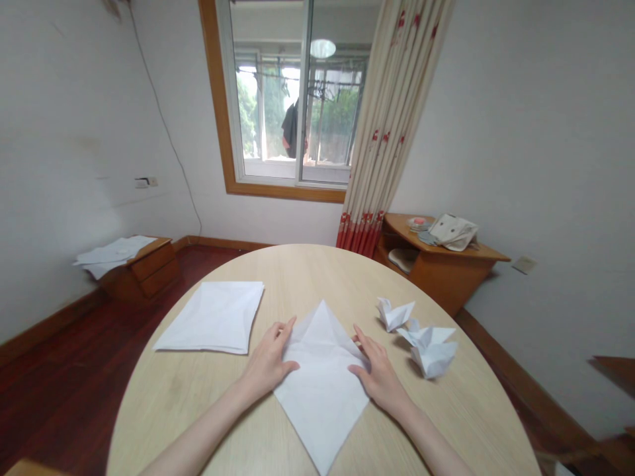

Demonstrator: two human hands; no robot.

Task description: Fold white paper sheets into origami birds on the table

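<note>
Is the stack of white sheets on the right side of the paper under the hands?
No, the stack of sheets lies left of the folded paper; paper figures lie on its right.

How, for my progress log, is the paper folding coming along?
Done: folded paper figures lie right of the hands. In hand: the left hand and right hand press flat a creased, partly folded sheet. Left: a stack of unfolded sheets lies untouched.
</note>
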